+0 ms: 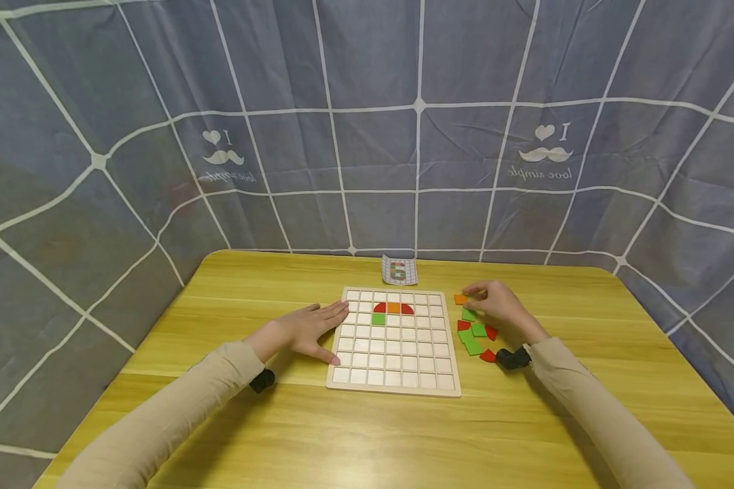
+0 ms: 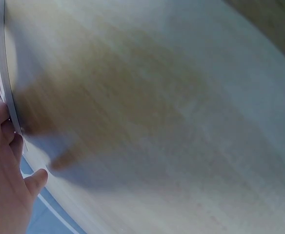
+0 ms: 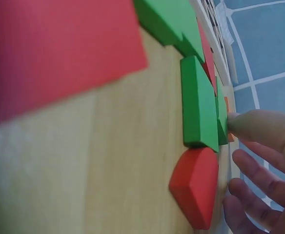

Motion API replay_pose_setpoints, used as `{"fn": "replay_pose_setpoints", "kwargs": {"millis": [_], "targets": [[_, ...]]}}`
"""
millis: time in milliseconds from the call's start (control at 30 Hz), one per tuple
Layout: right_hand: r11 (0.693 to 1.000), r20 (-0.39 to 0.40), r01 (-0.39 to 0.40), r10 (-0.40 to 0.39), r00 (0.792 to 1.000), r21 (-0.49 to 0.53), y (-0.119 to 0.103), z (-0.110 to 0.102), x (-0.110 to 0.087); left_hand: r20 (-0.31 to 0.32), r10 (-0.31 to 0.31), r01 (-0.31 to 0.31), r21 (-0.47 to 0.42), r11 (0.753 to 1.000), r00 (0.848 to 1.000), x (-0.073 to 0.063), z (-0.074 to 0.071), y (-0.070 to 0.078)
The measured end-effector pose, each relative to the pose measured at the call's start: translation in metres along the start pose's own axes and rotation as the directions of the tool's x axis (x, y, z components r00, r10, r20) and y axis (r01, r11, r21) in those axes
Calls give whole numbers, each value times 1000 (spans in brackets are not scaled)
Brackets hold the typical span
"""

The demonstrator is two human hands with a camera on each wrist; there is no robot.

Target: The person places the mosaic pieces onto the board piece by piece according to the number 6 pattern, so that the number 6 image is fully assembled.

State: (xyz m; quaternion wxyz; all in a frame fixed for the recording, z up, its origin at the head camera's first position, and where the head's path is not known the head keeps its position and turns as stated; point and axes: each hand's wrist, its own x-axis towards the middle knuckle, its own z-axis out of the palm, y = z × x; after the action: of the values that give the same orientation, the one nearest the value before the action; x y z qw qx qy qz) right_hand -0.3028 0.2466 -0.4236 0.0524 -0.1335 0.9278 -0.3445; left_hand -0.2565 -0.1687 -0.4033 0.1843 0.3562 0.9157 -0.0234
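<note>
My left hand (image 1: pixel 312 333) lies with straight, spread fingers at the left edge of a pale wooden grid board (image 1: pixel 394 390), its fingertips and thumb touching the rim. Near the board's top, an orange square tile (image 1: pixel 393 308) sits between two red rounded-corner tiles, with a green square tile (image 1: pixel 378 318) below the left one. Right of the board, the thumb and index finger of my right hand (image 1: pixel 498 303) pinch another orange tile (image 1: pixel 460 299). In the right wrist view the thumb partly hides this tile, and the other fingers are loosely bent.
Below my right hand lie several loose green tiles (image 1: pixel 472 347) and red tiles (image 1: pixel 488 356). Behind the board stands a small pattern card (image 1: pixel 399 270) with a coloured figure. A grey curtain with white lines (image 1: pixel 379 156) hangs behind the wooden table (image 1: pixel 318 435).
</note>
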Motion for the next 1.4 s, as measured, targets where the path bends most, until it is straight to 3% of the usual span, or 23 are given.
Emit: {"fn": "replay_pose_setpoints", "kwargs": {"millis": [400, 900, 1400], "targets": [[997, 17, 37, -36, 999, -74, 4, -3, 1, -6, 13, -13, -2, 1000, 1000, 0, -1, 1], [980, -40, -91, 85, 996, -175, -5, -7, 0, -12, 12, -12, 8, 1000, 1000, 1, 0, 0], [980, -120, -87, 65, 991, -180, -12, -2, -11, -12, 13, -13, 3, 1000, 1000, -2, -1, 0]]}}
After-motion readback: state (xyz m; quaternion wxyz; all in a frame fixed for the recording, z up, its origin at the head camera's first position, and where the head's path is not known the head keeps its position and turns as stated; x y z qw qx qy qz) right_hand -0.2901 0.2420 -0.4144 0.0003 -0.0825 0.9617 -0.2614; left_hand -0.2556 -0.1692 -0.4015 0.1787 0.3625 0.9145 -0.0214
